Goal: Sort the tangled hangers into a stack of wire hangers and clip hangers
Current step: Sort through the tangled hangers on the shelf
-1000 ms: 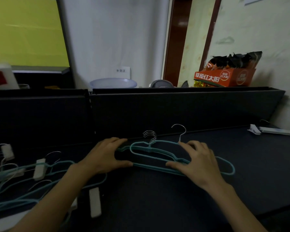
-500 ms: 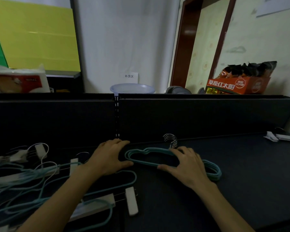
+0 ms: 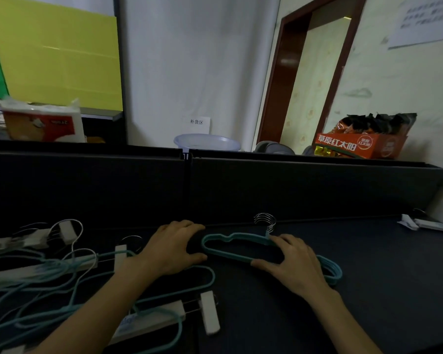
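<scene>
A stack of teal wire hangers (image 3: 234, 237) lies flat on the dark desk (image 3: 384, 282), its metal hooks (image 3: 265, 221) bunched together against the rear partition. My left hand (image 3: 170, 249) cups the stack's left end between fingertips and thumb. My right hand (image 3: 296, 263) lies across the stack's right half, fingers over the far bar and thumb on the near bar. At the left spreads a tangled pile (image 3: 36, 274) of teal wire hangers and clip hangers. One white clip (image 3: 210, 311) lies nearest me.
A dark partition wall (image 3: 266, 190) closes off the desk's far side. White paper items (image 3: 420, 224) sit at the far right of the desk. Behind the partition stand a plastic basin (image 3: 207, 142), an orange snack box (image 3: 358, 146) and a tissue pack (image 3: 42, 123).
The fanned-out wire hangers have been pushed together into a tight stack, and the separate hook now sits with the others. Both hands stayed on the stack's two ends.
</scene>
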`<state>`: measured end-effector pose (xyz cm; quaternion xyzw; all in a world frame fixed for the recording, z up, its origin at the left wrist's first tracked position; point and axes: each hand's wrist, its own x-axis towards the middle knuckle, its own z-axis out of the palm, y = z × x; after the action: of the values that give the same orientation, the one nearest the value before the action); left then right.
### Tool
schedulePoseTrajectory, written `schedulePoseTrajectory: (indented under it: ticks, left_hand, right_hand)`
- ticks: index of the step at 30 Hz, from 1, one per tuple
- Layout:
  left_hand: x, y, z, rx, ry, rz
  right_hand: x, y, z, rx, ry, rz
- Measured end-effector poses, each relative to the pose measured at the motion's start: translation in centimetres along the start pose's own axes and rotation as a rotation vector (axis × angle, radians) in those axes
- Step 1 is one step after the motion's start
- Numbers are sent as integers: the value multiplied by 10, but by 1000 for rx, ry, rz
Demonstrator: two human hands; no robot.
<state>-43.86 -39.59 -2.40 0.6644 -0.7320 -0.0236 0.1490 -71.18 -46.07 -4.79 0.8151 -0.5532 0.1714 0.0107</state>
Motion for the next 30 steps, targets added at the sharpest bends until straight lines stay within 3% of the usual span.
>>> schedulePoseTrajectory:
  ticks: [6, 15, 24, 30]
  left_hand:
    - [-10, 11, -1, -2, 52, -24]
    - [-65, 52, -3, 108, 233, -208]
    - [-179, 113, 16, 208, 465, -558]
    - [-286, 136, 37, 273, 440, -879]
  right_hand:
    - [-2, -6, -7, -8, -56, -43]
    - [-24, -57, -24, 167, 185, -278]
    - [-106, -71, -25, 338, -23, -534]
    - [-169, -103, -26, 457, -127, -776]
